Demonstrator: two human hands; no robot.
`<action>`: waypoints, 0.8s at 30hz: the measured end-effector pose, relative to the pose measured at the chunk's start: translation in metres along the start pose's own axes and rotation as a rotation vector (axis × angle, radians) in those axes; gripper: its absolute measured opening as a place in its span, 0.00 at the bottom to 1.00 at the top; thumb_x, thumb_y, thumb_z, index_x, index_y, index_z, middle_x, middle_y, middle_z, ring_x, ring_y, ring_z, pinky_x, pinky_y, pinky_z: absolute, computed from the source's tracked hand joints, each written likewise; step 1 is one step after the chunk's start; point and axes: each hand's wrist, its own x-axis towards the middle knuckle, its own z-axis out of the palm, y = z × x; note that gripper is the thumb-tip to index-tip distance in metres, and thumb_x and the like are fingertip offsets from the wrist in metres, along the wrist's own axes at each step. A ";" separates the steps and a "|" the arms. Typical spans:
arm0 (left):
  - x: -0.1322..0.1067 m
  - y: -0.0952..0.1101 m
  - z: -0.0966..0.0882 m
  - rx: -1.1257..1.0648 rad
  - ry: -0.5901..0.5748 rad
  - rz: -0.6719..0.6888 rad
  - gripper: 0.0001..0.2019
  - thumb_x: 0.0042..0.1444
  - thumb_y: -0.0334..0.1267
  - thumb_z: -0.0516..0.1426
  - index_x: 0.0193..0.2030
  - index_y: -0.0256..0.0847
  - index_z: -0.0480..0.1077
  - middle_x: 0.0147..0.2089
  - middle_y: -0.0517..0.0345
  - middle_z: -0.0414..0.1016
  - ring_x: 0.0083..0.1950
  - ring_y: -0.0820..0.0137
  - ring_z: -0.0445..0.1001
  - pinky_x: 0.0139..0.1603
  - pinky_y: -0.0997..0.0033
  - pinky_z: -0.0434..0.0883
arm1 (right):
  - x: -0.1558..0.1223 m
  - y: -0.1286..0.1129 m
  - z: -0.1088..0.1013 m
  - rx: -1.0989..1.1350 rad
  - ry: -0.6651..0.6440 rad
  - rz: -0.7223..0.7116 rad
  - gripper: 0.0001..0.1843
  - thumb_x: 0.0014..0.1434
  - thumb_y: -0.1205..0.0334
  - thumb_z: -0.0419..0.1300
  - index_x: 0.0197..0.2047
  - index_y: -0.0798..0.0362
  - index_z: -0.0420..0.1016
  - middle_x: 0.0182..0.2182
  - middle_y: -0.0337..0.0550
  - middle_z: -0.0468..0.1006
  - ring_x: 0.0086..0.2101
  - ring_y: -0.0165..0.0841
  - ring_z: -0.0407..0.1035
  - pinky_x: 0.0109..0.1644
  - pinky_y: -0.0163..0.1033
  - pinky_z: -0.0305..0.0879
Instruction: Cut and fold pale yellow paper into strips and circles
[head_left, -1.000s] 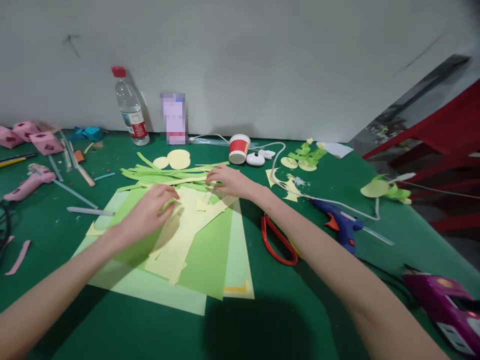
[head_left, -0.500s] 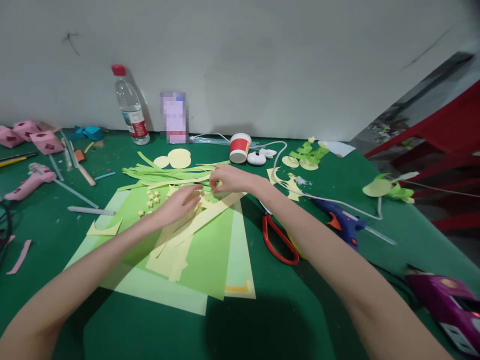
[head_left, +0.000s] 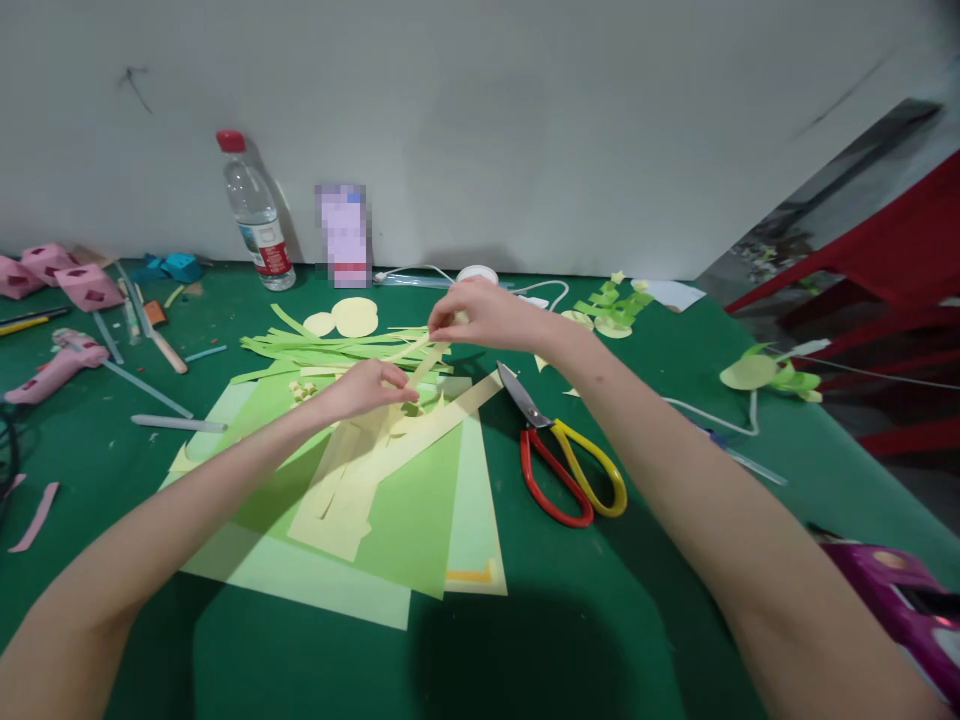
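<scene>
In the head view, a narrow pale yellow paper strip (head_left: 425, 365) is held up above the middle of the green table (head_left: 315, 660), over the far part of a bright green paper sheet (head_left: 420, 540). Its upper end is pinched between the thumb and fingertips of the right hand (head_left: 487, 315); the fingers of the left hand (head_left: 360, 388) are loosely curled beside its lower end, and whether that end is gripped cannot be told. The step in hand is judged to be the handling of this single strip between both hands; a light pinch and an unobstructed lower end seem called for. Beneath the hands, wide pale yellow paper pieces (head_left: 345, 500) overlap on the sheet and could snag the strip. Small pale yellow folded stars (head_left: 302, 391) are partly hidden behind the left wrist, and thin light green paper strips (head_left: 330, 350) are heaped toward the table's far edge. Scissors with red and yellow handles (head_left: 533, 416) are laid just right of the sheet, blades pointed toward the work. At the far edge, a clear plastic bottle with a red cap (head_left: 261, 230) is stood near the wall; near the left edge, a pink glue gun (head_left: 64, 365) is laid.
</scene>
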 end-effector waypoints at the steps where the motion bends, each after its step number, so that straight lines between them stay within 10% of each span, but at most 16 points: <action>1: -0.002 0.001 -0.001 -0.011 -0.004 -0.010 0.15 0.45 0.50 0.56 0.26 0.40 0.76 0.34 0.59 0.76 0.34 0.68 0.71 0.33 0.73 0.63 | -0.002 0.002 -0.005 0.020 0.009 0.015 0.09 0.52 0.63 0.55 0.29 0.56 0.76 0.27 0.42 0.75 0.31 0.31 0.66 0.36 0.38 0.58; 10: -0.011 0.003 -0.028 -0.091 0.053 -0.077 0.18 0.50 0.51 0.53 0.35 0.40 0.74 0.39 0.57 0.77 0.42 0.66 0.72 0.46 0.68 0.64 | -0.027 0.029 -0.028 0.292 -0.001 0.211 0.10 0.51 0.60 0.57 0.34 0.55 0.76 0.33 0.43 0.76 0.35 0.33 0.68 0.36 0.38 0.63; 18: -0.009 -0.016 -0.046 -0.044 -0.049 -0.188 0.17 0.47 0.50 0.55 0.31 0.38 0.74 0.33 0.54 0.78 0.33 0.67 0.75 0.37 0.68 0.70 | -0.037 0.064 -0.007 0.234 0.047 0.323 0.10 0.54 0.61 0.54 0.35 0.56 0.74 0.30 0.43 0.76 0.32 0.32 0.70 0.36 0.38 0.66; 24: -0.006 -0.042 -0.057 0.193 0.178 -0.206 0.16 0.48 0.47 0.53 0.35 0.36 0.72 0.36 0.50 0.76 0.37 0.60 0.74 0.35 0.66 0.69 | -0.033 0.079 0.026 0.025 0.042 0.343 0.11 0.58 0.61 0.54 0.41 0.57 0.70 0.38 0.43 0.73 0.36 0.31 0.69 0.40 0.42 0.67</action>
